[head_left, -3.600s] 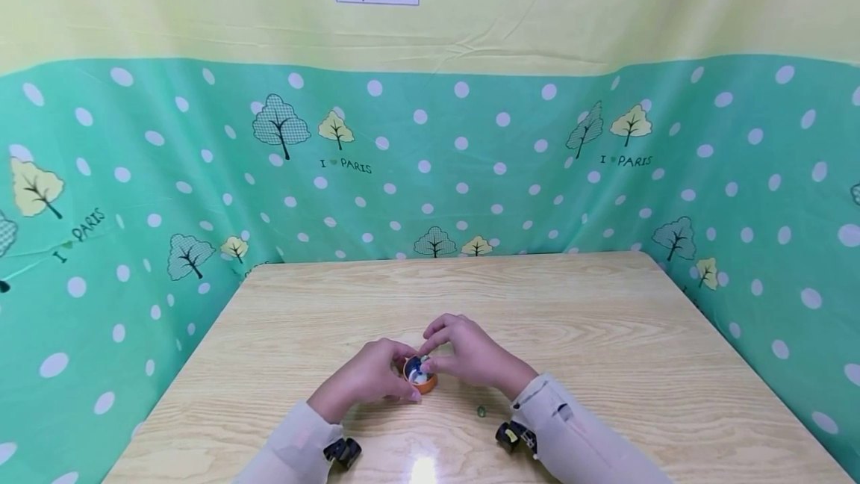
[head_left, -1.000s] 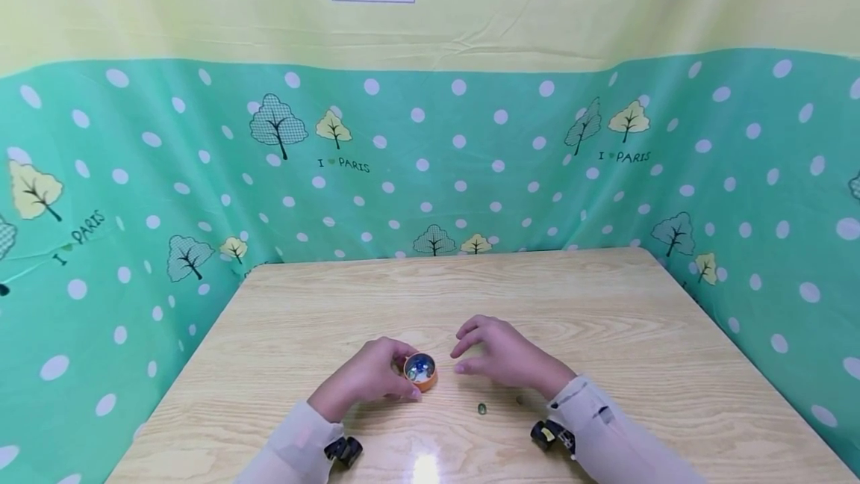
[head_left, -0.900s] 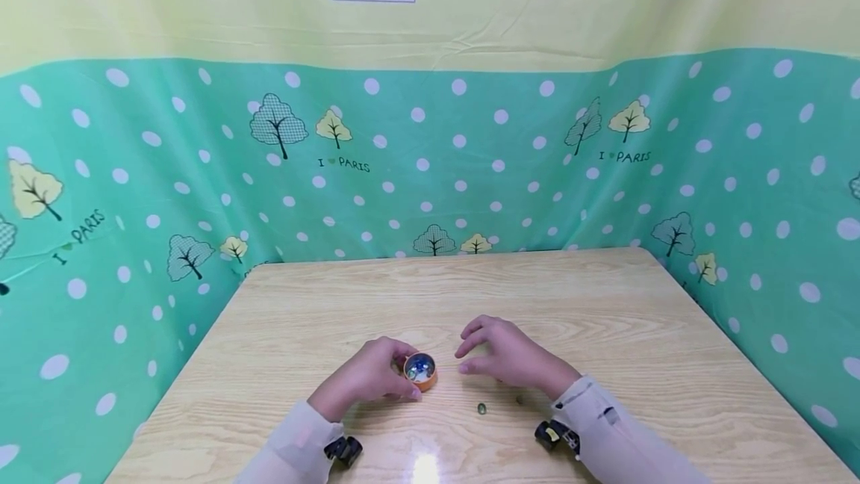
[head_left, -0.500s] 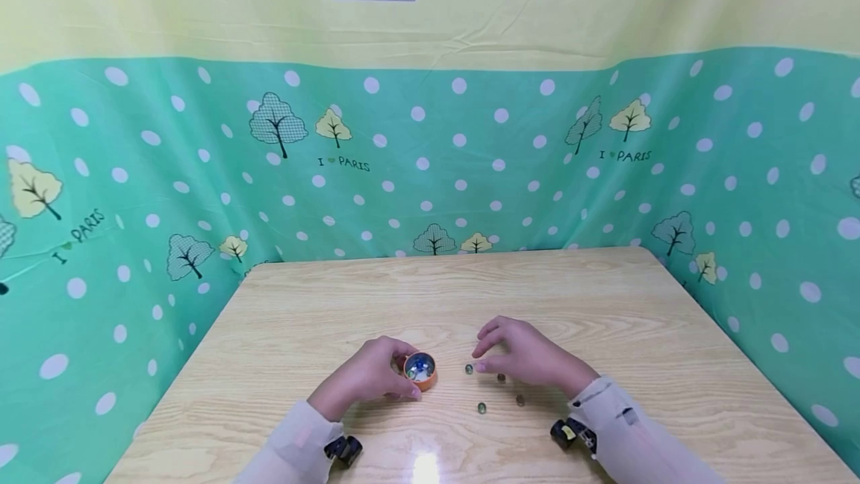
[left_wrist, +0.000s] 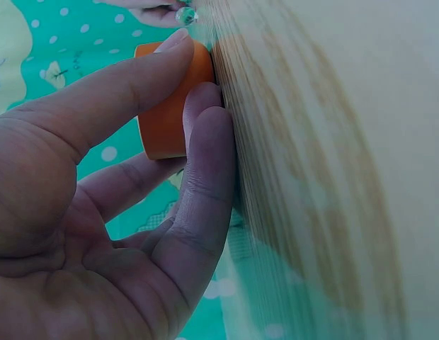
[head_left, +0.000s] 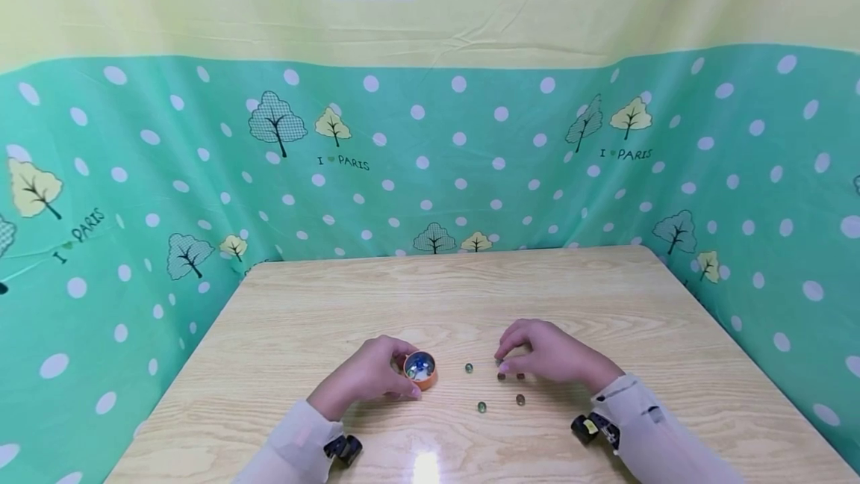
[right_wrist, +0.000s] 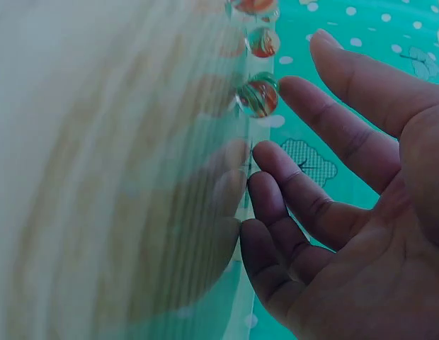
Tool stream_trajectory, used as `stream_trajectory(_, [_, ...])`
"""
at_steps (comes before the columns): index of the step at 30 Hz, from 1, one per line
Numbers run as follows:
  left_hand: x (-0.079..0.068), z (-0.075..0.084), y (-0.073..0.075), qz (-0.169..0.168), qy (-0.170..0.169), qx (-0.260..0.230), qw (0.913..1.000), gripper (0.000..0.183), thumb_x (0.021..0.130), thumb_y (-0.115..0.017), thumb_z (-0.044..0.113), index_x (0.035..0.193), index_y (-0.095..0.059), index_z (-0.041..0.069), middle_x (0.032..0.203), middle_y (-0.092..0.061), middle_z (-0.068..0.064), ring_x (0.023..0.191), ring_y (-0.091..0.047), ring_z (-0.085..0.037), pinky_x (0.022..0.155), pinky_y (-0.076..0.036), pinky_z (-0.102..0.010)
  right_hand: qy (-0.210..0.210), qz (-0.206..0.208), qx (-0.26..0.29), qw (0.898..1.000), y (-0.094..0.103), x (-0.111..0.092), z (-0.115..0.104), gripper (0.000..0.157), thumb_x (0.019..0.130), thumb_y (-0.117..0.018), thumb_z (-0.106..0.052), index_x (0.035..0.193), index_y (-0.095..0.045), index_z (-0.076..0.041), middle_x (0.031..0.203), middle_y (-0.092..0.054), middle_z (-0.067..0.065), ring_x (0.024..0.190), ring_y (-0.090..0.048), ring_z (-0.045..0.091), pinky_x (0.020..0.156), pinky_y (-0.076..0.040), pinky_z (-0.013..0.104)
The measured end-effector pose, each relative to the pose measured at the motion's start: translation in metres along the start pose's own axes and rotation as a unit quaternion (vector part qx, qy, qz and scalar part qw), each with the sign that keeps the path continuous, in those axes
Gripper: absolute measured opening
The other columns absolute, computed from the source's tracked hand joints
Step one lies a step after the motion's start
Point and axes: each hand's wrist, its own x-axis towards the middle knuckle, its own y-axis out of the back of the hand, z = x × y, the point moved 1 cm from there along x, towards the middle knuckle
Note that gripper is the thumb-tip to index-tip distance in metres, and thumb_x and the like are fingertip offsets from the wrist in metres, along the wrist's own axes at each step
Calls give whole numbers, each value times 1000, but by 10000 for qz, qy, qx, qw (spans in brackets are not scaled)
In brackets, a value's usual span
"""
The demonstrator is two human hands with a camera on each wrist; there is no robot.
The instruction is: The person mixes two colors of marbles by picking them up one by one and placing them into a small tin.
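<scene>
My left hand [head_left: 376, 372] grips a small orange cup [head_left: 430, 382] between thumb and fingers. The cup stands upright on the table, with a shiny inside where bluish glassy pieces show. In the left wrist view, its orange wall [left_wrist: 163, 117] appears between the thumb and fingers. Right of the cup, several glass marbles lie loose, among them a green one [head_left: 481, 407] and a brownish one [head_left: 520, 399]. My right hand [head_left: 547, 351] hovers low over the farther ones. Seen from the right wrist, its thumb and index finger are apart, the index fingertip beside a green-and-orange marble [right_wrist: 258, 98].
A light wooden table [head_left: 336, 297] lies under both hands. Around its back and sides hangs a green dotted curtain [head_left: 403, 170]. Small black devices, such as the one at the right wrist [head_left: 594, 428], are strapped to both wrists.
My right hand has left the cup and moved rightward across the table, and more marbles have come into view beside it. My left hand stays on the cup.
</scene>
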Motion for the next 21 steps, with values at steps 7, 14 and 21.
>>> stream_trajectory(7, [1,0,0,-31,-8,-53,10000,59,70,-97,17,123,-73,8,100,-69,-5,83,-63,-18,65,-56,-32,62,-45,137,9999,4,-1,2,16,88,-84,-27,103,-81,-23,115,-66,-5,112,-59,20,97,-49,51])
stream_trajectory(14, [2,-1,0,-33,-66,-11,10000,57,70,-97,18,121,-74,9,99,-70,-4,82,-63,-18,65,-56,-32,77,33,-2,10000,1,1,4,14,88,-83,-21,102,-80,-24,114,-65,-6,111,-59,20,96,-50,51])
stream_trajectory(21, [2,-2,0,-40,-95,0,9999,58,69,-97,17,122,-74,8,100,-71,-4,82,-64,-18,65,-56,-32,-50,83,-169,9998,-2,1,-1,13,88,-83,-14,97,-80,-23,114,-64,-5,110,-60,20,94,-51,47])
